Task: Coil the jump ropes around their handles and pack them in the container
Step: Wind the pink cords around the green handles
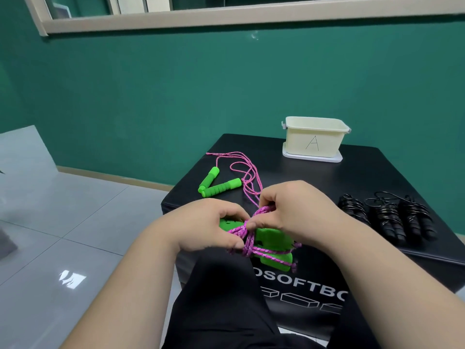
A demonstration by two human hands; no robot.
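Note:
A pink jump rope with green handles [273, 241] is held over the near edge of the black padded box [314, 177]. Its cord is wound several times around the paired handles. My left hand [211, 225] grips the handles and the cord from the left. My right hand [299, 207] pinches the pink cord at the top of the bundle. A second pink rope [244, 170] lies loose further back, with its two green handles [217, 185] side by side. A cream container marked "A" [314, 138] stands open at the back of the box.
Three black jump ropes [387, 217], coiled around their handles, lie in a row at the right of the box. The container sits on a white lid [312, 157]. Grey tiled floor [63, 222] spreads to the left, a green wall behind. My dark-trousered legs are below.

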